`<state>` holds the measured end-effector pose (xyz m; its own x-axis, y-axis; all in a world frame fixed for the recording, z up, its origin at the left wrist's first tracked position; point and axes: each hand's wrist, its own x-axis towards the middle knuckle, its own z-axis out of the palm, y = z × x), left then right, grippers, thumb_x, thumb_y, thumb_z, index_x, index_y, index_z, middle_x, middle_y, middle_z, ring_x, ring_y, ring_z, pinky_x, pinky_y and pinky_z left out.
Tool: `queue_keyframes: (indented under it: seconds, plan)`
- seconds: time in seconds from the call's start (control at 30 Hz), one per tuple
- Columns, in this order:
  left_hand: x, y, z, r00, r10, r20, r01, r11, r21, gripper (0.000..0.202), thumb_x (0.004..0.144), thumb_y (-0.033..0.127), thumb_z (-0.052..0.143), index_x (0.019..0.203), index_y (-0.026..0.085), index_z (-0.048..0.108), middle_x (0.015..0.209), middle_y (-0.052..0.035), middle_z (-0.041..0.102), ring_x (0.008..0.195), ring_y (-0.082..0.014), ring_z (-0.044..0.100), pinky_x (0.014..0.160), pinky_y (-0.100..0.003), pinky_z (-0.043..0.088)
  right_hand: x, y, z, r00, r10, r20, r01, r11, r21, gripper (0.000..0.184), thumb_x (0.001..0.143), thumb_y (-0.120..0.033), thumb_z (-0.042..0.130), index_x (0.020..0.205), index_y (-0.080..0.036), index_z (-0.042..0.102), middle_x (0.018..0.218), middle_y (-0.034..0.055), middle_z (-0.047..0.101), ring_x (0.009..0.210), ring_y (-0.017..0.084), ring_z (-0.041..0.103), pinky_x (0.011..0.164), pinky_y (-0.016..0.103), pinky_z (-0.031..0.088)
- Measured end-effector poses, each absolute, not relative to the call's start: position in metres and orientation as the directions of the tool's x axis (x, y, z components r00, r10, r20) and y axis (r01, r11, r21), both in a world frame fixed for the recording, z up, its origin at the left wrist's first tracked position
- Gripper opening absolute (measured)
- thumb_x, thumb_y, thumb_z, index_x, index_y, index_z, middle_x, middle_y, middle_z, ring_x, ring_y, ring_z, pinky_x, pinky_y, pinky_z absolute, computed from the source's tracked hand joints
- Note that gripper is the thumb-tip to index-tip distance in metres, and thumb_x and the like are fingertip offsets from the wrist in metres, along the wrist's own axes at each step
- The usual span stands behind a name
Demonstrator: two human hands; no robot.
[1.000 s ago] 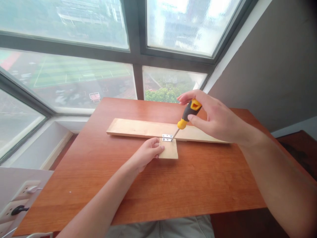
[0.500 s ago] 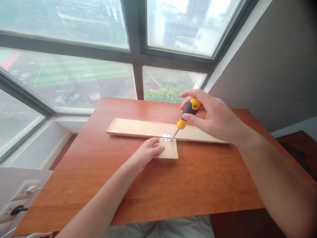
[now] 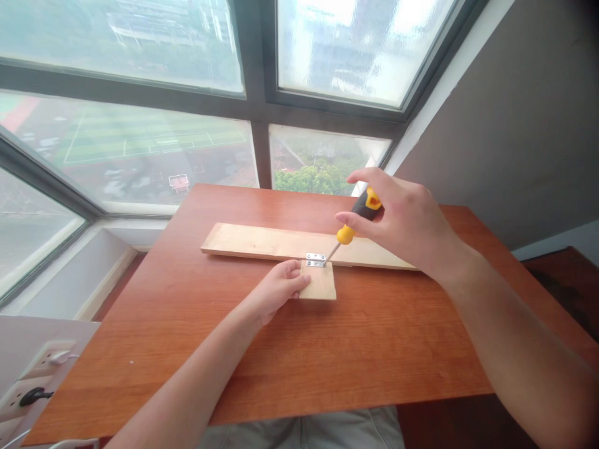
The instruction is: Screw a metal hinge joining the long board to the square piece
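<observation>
Through my head camera, near the middle of the frame, I see the left hand [image 3: 281, 285] pinching the left edge of a small board [image 3: 322, 287], thumb on top. The right hand [image 3: 407, 218], right of center, has its thumb and curled fingers around a screwdriver [image 3: 364, 206], the index finger reaching past the handle; the tilted shaft meets the right end of a hinge [image 3: 316, 260]. That hinge lies across the seam between the small board and a long board [image 3: 262, 240]. The right hand and wrist block my view of part of the long board's right side (the shaft, too, crosses in front of it). All this sits on a table [image 3: 374, 343]. Beyond its far edge, a window frame [image 3: 259, 81] fills the top, with a sports field [image 3: 154, 134] and treetops [image 3: 318, 179] outside. A wall [image 3: 515, 143] stands upper right; a black plug [image 3: 35, 396] sits in a socket at lower left, and gray trousers [image 3: 299, 433] show at the bottom edge. The boards are pale, flat-faced wood, the small one squarish; the hinge is shiny metal with screw holes; the handle is black and yellow; the tabletop is smooth, reddish-brown and grained.
</observation>
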<state>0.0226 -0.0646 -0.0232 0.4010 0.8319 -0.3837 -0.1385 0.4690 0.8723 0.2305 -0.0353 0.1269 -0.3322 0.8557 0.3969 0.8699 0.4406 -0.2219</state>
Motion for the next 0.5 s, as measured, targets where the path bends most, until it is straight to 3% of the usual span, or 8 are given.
queue_keyframes:
  seconds: [0.03, 0.1, 0.2, 0.27, 0.33, 0.43, 0.5]
  plan:
    - [0.0228, -0.0646, -0.0232, 0.399, 0.832, -0.386, -0.137, 0.47, 0.872, 0.038, 0.07, 0.034, 0.081, 0.097, 0.014, 0.063, 0.085, -0.0022, 0.064, 0.069, -0.0096, 0.052, 0.057, -0.021, 0.033, 0.2299, -0.0347, 0.1264, -0.293, 0.865, 0.408, 0.905, 0.388, -0.172, 0.045, 0.084, -0.048, 0.068, 0.119, -0.023, 0.058, 0.084, 0.0027, 0.067, 0.072, 0.022, 0.061, 0.067, 0.038, 0.048]
    - [0.0229, -0.0643, -0.0236, 0.4, 0.83, -0.388, -0.134, 0.472, 0.871, 0.038, 0.07, 0.033, 0.081, 0.098, 0.014, 0.064, 0.086, -0.0024, 0.064, 0.069, -0.0098, 0.053, 0.057, -0.021, 0.033, 0.23, -0.0344, 0.1274, -0.268, 0.887, 0.376, 0.917, 0.355, -0.182, 0.045, 0.086, -0.048, 0.064, 0.122, -0.023, 0.056, 0.09, 0.0044, 0.068, 0.072, 0.022, 0.062, 0.066, 0.038, 0.048]
    - [0.0228, -0.064, -0.0242, 0.404, 0.829, -0.386, -0.128, 0.469, 0.874, 0.038, 0.071, 0.034, 0.081, 0.099, 0.014, 0.064, 0.086, -0.0026, 0.064, 0.069, -0.0096, 0.052, 0.057, -0.021, 0.033, 0.2324, -0.0363, 0.1314, -0.397, 0.862, 0.315, 0.805, 0.492, -0.333, 0.043, 0.088, -0.027, 0.059, 0.13, -0.024, 0.049, 0.118, 0.0066, 0.066, 0.09, 0.02, 0.064, 0.075, 0.034, 0.051]
    - [0.0228, -0.064, -0.0242, 0.411, 0.826, -0.385, -0.127, 0.47, 0.873, 0.038, 0.071, 0.034, 0.08, 0.099, 0.014, 0.065, 0.085, -0.0024, 0.063, 0.068, -0.0092, 0.051, 0.057, -0.02, 0.032, 0.2336, -0.0375, 0.1326, -0.474, 0.824, 0.31, 0.726, 0.565, -0.392, 0.047, 0.087, -0.018, 0.058, 0.132, -0.024, 0.048, 0.121, 0.0051, 0.064, 0.095, 0.018, 0.064, 0.079, 0.031, 0.051]
    - [0.0227, -0.0642, -0.0238, 0.414, 0.825, -0.386, -0.127, 0.472, 0.873, 0.038, 0.071, 0.034, 0.08, 0.099, 0.014, 0.064, 0.084, -0.0022, 0.063, 0.068, -0.009, 0.051, 0.056, -0.02, 0.032, 0.2335, -0.0374, 0.1315, -0.453, 0.826, 0.335, 0.763, 0.554, -0.334, 0.043, 0.087, -0.022, 0.061, 0.129, -0.024, 0.051, 0.108, 0.0038, 0.068, 0.086, 0.018, 0.064, 0.075, 0.031, 0.051]
    - [0.0228, -0.0645, -0.0231, 0.401, 0.832, -0.384, -0.126, 0.465, 0.876, 0.038, 0.071, 0.034, 0.08, 0.098, 0.014, 0.063, 0.085, -0.0021, 0.063, 0.069, -0.0091, 0.051, 0.057, -0.02, 0.032, 0.2323, -0.0353, 0.1283, -0.344, 0.85, 0.398, 0.893, 0.428, -0.143, 0.041, 0.086, -0.044, 0.066, 0.12, -0.023, 0.059, 0.088, 0.0033, 0.068, 0.073, 0.022, 0.062, 0.067, 0.036, 0.048]
    - [0.023, -0.0644, -0.023, 0.398, 0.833, -0.384, -0.123, 0.463, 0.878, 0.037, 0.071, 0.034, 0.08, 0.097, 0.014, 0.063, 0.085, -0.0018, 0.062, 0.069, -0.0091, 0.051, 0.057, -0.021, 0.033, 0.2324, -0.0345, 0.1282, -0.321, 0.861, 0.395, 0.905, 0.402, -0.141, 0.04, 0.088, -0.047, 0.062, 0.118, -0.022, 0.06, 0.087, 0.0045, 0.068, 0.075, 0.023, 0.063, 0.068, 0.038, 0.048]
